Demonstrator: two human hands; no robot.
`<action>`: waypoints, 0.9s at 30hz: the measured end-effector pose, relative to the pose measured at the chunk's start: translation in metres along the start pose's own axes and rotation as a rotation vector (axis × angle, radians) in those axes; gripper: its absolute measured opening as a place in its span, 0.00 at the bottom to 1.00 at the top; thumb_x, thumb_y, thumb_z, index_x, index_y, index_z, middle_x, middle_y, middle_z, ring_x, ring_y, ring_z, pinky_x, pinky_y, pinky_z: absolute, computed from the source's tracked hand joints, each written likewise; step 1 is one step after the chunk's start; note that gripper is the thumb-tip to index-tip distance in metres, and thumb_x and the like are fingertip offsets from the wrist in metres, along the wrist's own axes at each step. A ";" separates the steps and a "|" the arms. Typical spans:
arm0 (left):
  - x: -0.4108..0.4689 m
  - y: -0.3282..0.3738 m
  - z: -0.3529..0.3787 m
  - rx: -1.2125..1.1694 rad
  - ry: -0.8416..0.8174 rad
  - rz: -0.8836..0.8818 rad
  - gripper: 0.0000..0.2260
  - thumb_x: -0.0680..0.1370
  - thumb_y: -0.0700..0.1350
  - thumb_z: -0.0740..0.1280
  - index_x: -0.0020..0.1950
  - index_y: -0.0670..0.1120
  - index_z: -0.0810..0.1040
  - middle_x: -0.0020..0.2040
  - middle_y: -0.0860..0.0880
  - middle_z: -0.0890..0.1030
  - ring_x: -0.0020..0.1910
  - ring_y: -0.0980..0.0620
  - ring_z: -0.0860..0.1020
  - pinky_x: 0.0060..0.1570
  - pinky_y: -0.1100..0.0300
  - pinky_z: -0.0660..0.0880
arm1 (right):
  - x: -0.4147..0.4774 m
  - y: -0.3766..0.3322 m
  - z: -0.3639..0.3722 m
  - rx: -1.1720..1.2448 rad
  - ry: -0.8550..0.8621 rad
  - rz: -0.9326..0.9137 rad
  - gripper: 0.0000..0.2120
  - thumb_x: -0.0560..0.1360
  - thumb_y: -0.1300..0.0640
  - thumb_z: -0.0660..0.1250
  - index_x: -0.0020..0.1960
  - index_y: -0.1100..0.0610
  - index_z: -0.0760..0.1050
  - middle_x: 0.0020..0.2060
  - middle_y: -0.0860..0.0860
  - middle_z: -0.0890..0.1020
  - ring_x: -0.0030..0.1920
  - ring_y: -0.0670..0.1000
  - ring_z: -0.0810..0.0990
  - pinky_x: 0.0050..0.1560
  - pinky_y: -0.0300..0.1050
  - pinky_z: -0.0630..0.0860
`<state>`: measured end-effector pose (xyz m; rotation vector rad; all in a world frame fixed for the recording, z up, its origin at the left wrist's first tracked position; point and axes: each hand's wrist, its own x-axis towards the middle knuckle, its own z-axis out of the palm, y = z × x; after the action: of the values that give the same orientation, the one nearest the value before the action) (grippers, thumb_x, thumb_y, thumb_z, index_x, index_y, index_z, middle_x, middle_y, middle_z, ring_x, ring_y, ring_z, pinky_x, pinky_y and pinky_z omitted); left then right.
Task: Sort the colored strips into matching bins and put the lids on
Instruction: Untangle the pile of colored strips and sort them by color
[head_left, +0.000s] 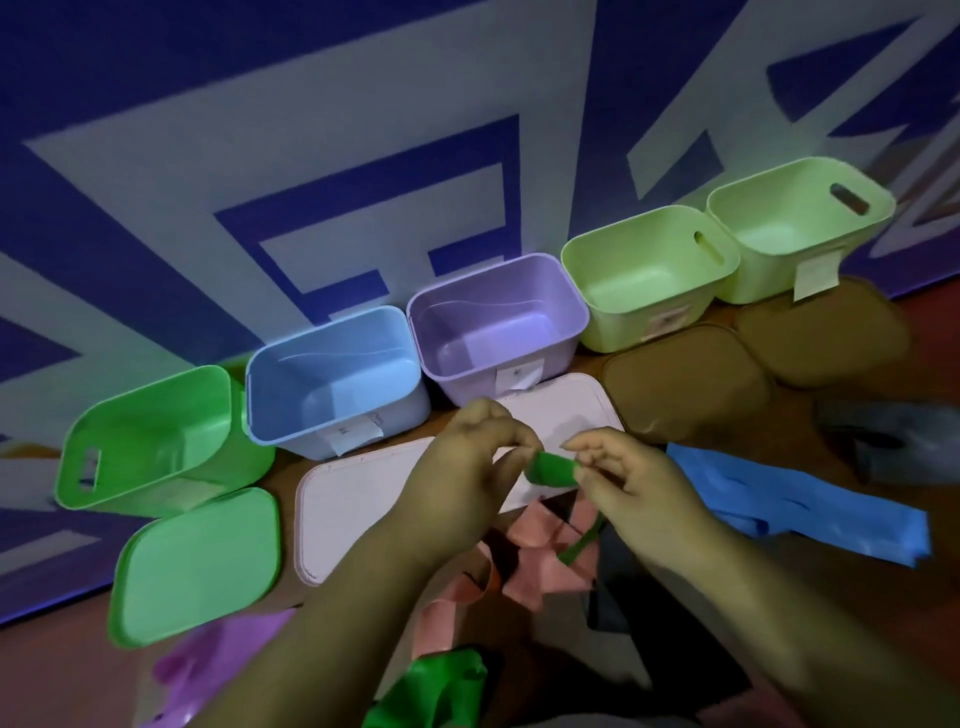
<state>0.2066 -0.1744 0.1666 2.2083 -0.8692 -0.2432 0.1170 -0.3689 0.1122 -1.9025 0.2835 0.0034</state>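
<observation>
Both hands pinch a green strip (551, 470) between them; my left hand (480, 457) holds its left end, my right hand (631, 475) its right end, and a tail hangs down below. Open bins stand in a row along the wall: a green bin (156, 441), a blue bin (332, 374), a purple bin (498, 322) and two pale green bins (644, 275) (800, 223). A green lid (197, 566) lies before the green bin. Two pinkish-white lids (353, 509) (566, 410) lie under my hands.
Loose strips lie around my arms: pink strips (524, 566), a blue strip (810, 509), a purple strip (208, 670), another green strip (441, 686) and dark strips (883, 436). Two brown lids (685, 384) (821, 338) lie before the pale green bins.
</observation>
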 end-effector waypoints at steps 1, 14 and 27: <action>-0.006 0.003 -0.002 -0.028 0.015 -0.015 0.05 0.79 0.41 0.68 0.47 0.50 0.81 0.48 0.55 0.74 0.49 0.57 0.75 0.51 0.72 0.67 | -0.003 -0.003 0.003 0.006 -0.012 -0.008 0.17 0.75 0.62 0.68 0.54 0.40 0.78 0.44 0.41 0.82 0.50 0.43 0.83 0.53 0.43 0.78; -0.115 -0.026 -0.045 -0.185 0.433 -0.328 0.08 0.78 0.39 0.70 0.48 0.52 0.82 0.44 0.61 0.83 0.46 0.64 0.79 0.45 0.75 0.70 | -0.042 -0.016 0.065 -0.025 -0.154 -0.044 0.22 0.73 0.65 0.71 0.52 0.37 0.78 0.42 0.45 0.82 0.43 0.48 0.82 0.47 0.49 0.82; -0.293 -0.113 -0.030 -0.228 0.256 -0.720 0.11 0.77 0.35 0.69 0.43 0.51 0.81 0.36 0.53 0.83 0.32 0.61 0.77 0.34 0.65 0.77 | -0.097 -0.009 0.175 -0.242 -0.430 -0.094 0.20 0.74 0.63 0.71 0.51 0.35 0.79 0.45 0.38 0.82 0.40 0.43 0.80 0.44 0.34 0.77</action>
<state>0.0557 0.0902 0.0833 2.1868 0.1144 -0.3650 0.0487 -0.1852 0.0738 -2.0951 -0.1036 0.3944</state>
